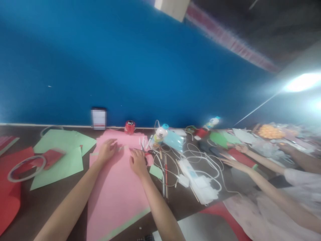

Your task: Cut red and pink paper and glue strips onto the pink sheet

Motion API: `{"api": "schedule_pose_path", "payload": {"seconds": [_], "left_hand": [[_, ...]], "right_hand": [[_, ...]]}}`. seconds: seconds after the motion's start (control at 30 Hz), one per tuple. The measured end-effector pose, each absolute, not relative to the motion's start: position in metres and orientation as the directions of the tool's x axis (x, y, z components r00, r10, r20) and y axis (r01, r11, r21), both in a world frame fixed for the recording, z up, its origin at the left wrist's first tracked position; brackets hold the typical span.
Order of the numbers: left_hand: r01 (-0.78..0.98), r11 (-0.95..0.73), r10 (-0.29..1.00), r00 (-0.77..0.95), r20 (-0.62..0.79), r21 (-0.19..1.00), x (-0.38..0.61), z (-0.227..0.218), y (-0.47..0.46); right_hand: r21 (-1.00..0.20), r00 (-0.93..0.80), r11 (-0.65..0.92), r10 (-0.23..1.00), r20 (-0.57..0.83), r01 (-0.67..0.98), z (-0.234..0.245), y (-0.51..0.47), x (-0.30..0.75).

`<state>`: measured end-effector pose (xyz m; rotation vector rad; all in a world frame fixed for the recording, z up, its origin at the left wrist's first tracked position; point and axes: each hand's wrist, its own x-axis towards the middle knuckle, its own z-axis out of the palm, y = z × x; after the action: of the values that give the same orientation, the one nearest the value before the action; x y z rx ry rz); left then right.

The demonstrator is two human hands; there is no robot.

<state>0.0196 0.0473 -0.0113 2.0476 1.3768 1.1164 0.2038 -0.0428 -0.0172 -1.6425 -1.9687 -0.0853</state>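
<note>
Hands point(107, 150) point(137, 162) on pink paper point(117, 194), red can point(129, 127) beyond.

Green sheets point(60, 160), a red can point(129, 127) and white cables point(200, 156) lie about.

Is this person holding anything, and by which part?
The right hand rests at what look like scissors, near their handles, but blur hides any grip. The left hand lies flat on the pink paper, holding nothing.
</note>
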Motion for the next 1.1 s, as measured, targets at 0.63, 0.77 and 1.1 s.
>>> {"api": "schedule_pose_path", "payload": {"seconds": [0.63, 0.77, 1.1], "left_hand": [[0.291, -0.774, 0.594, 0.640, 0.487, 0.562, 0.048, -0.006, 0.031], [0.315, -0.774, 0.602, 0.637, 0.483, 0.549, 0.049, -0.008, 0.030], [0.321, -0.747, 0.624, 0.641, 0.447, 0.582, 0.047, 0.000, 0.025]], "right_hand": [[-0.257, -0.123, 0.297, 0.840, 0.529, 0.920, -0.018, -0.044, 0.206], [-0.254, -0.123, 0.297, 0.838, 0.531, 0.921, -0.019, -0.043, 0.206], [-0.244, -0.128, 0.293, 0.841, 0.526, 0.924, -0.019, -0.043, 0.205]]}}
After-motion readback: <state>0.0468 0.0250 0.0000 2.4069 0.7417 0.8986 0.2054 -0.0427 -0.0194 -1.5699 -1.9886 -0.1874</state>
